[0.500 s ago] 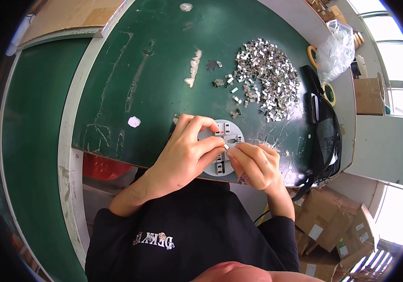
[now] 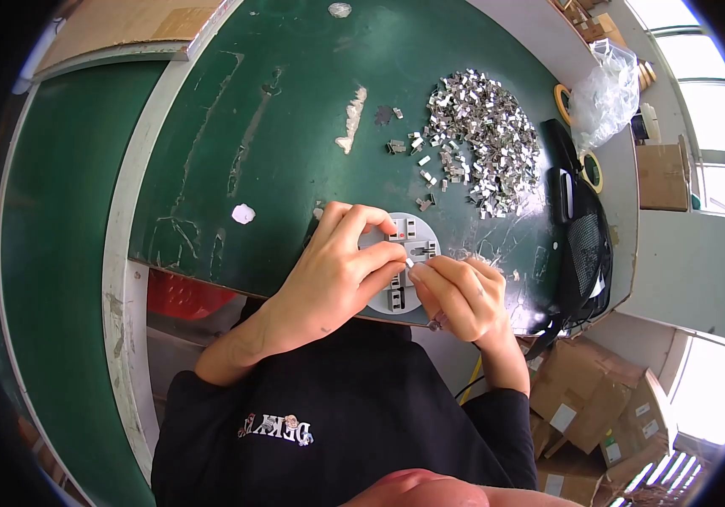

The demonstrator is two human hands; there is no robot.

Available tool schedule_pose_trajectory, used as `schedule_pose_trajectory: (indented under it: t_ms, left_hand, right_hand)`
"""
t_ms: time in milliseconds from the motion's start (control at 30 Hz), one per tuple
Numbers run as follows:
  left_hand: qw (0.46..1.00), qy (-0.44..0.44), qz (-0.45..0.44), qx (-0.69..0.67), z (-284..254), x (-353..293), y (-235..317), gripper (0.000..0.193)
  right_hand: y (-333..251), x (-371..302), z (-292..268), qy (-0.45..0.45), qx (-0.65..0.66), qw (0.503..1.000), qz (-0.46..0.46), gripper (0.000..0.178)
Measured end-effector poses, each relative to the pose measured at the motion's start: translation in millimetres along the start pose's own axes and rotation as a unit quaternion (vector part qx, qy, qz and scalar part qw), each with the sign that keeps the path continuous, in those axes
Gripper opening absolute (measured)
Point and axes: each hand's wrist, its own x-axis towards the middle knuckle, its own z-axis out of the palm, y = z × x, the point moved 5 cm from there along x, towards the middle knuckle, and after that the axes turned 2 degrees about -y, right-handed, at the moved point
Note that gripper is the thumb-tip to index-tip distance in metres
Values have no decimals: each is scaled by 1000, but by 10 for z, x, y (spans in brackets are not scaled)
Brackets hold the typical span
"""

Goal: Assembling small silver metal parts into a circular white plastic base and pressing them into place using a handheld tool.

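Note:
Over a round grey fixture plate (image 2: 427,231) at the table's front edge, my two hands meet fingertip to fingertip. Between them is a small shiny metal clip (image 2: 410,263), partly covered by the fingers. My left hand (image 2: 328,275) pinches it from the left with thumb and index finger, its other fingers arched over the plate. From the right, my right hand (image 2: 466,296) grips it with thumb and fingertips, the other fingers curled. Raised grey blocks with slots stand on the plate; the hands hide part of them.
A large heap of small metal clips (image 2: 485,144) lies beyond my right hand, with several strays at its left. A black mesh bag (image 2: 586,237) rests at the right edge. Behind it are tape rolls (image 2: 591,171) and a clear plastic bag (image 2: 605,97).
Almost nothing differs. Both hands keep their pinch on the clip over the plate, and the whole view has shifted very slightly.

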Motion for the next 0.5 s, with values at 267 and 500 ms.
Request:
schedule_pose_trajectory:
  t_ms: [267, 500]
  left_hand:
    - [1000, 8, -1, -1, 8, -12, 5, 12]
    - [999, 34, -4, -12, -4, -54, 3, 15]
  right_hand:
    - [0, 21, -5, -2, 6, 1000, 19, 23]
    - [123, 64, 28, -23, 112, 987, 117, 20]
